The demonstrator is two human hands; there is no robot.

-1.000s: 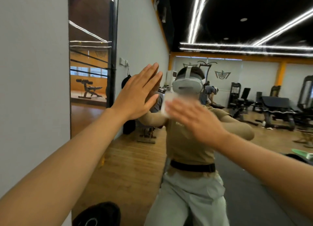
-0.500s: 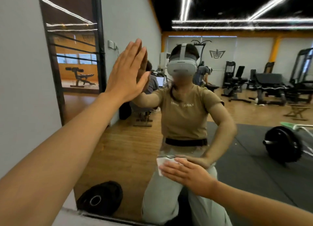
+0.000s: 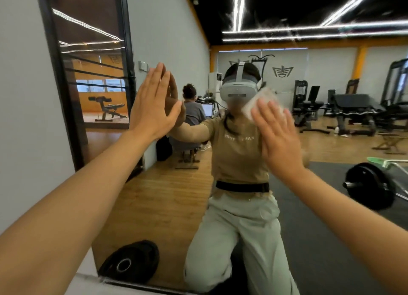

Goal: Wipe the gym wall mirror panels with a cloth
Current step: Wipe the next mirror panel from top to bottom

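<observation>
Right hand [image 3: 279,138] grip: fingers flat, pressing white cloth [image 3: 260,106] on the mirror panel [image 3: 154,206] at head height. Left hand [image 3: 152,104] flat, braced on the glass, holding nothing. Risks: cloth only pinned, may slip out; left palm likely leaves prints. Most of the cloth is hidden; smears unreadable.

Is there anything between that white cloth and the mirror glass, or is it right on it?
Nothing visible is in between. The right hand presses the cloth flat against the mirror, fingers straight.
</observation>
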